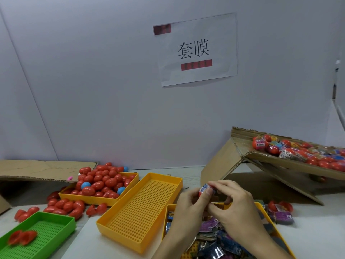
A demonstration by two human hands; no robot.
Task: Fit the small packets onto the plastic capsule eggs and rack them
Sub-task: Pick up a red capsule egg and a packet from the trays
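Above the near yellow tray of packets (pixel 260 212), both hands meet around a single red egg (pixel 201 192); the left hand (pixel 188 208) curls its fingers under and around the egg, the thumb pressing on its top, while the right hand (pixel 233 204) pinches the printed packet (pixel 206 186) that already sits partly over the egg's upper end; both hands are closed on the work, neither free. The egg is held in the air, clear of every tray; loose packets (pixel 209 238) lie heaped in the tray beneath. To the left stand an empty perforated yellow tray (pixel 175 184), a farther yellow tray (pixel 134 179) heaped with bare red eggs (pixel 100 182), with a few blue ones among them, and a green tray (pixel 71 221); more red eggs lie spilled on the table (pixel 308 238). At the right, a tilted cardboard box (pixel 280 165) holds eggs already wearing packets (pixel 291 150). Judged from appearance, the egg is a light, hard, smooth plastic shell, likely slippery and prone to roll; it is best gripped around its broad middle, leaving one end exposed. The packet looks like thin, soft, crinkly film, easily creased or torn; it is best taken by its open rim with fingertips on opposite sides and drawn evenly down.
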